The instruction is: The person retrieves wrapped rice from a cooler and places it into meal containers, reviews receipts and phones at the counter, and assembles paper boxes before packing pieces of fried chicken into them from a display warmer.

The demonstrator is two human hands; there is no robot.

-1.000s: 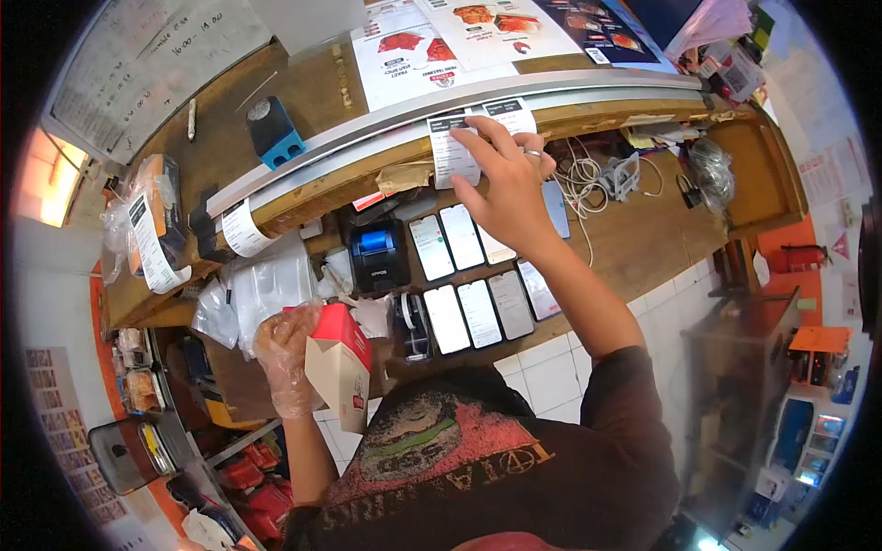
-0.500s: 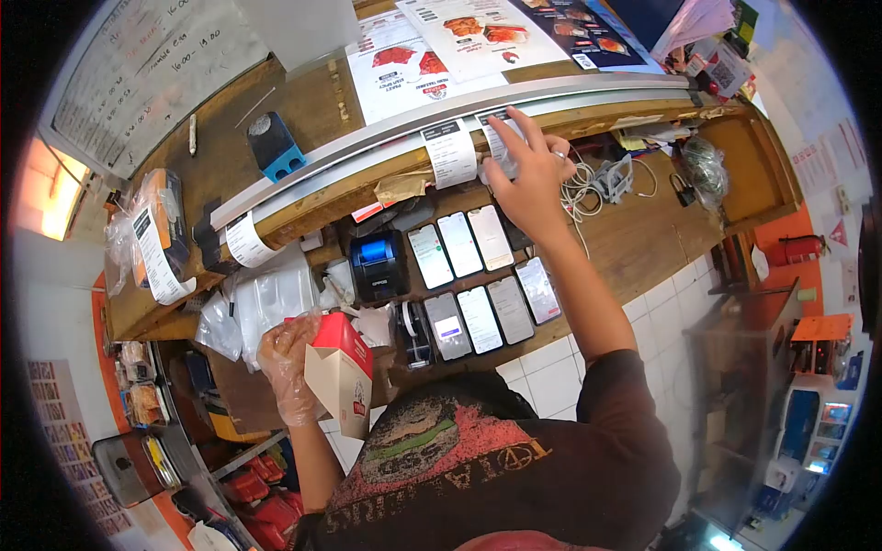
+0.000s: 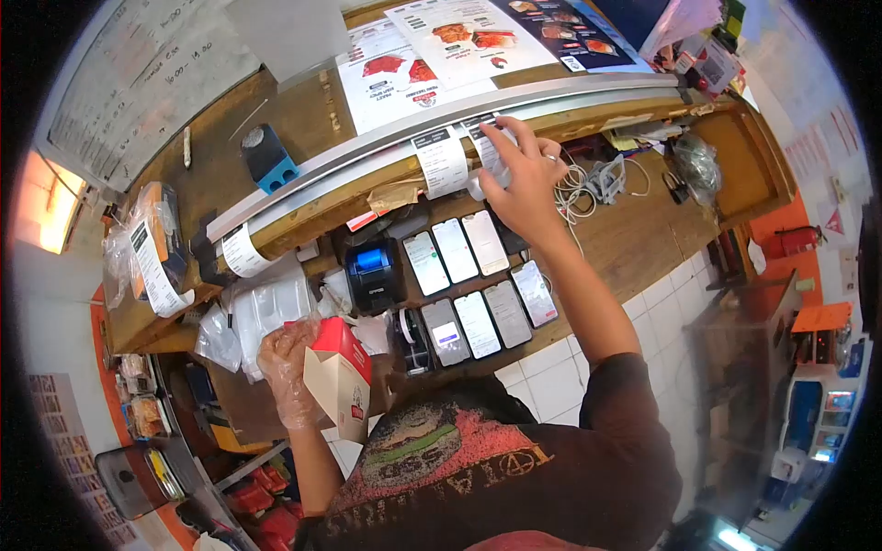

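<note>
My left hand [image 3: 288, 367], in a clear plastic glove, grips a red and cream food box [image 3: 340, 378] by its upper left side. The box is tilted, with a printed logo on its lower part. My bare right hand [image 3: 525, 179], a ring on one finger, reaches over the shelf edge. Its fingers are spread and touch a printed receipt [image 3: 489, 151] hanging from the metal rail [image 3: 404, 129]; the thumb is near the receipt's lower end. Just left of it hangs another receipt [image 3: 442, 163].
Several phones [image 3: 475, 323] lie in two rows on the lower counter, right of a black receipt printer [image 3: 374, 275]. More receipts [image 3: 241, 252] hang at the left. Clear plastic bags [image 3: 266, 308], a tangle of white cable [image 3: 571, 195] and menu sheets [image 3: 473, 39] lie around.
The view has shifted slightly. My right fingers have drawn a little closer together at the receipt, whose lower end now shows by the thumb. My left hand holds the box as before.
</note>
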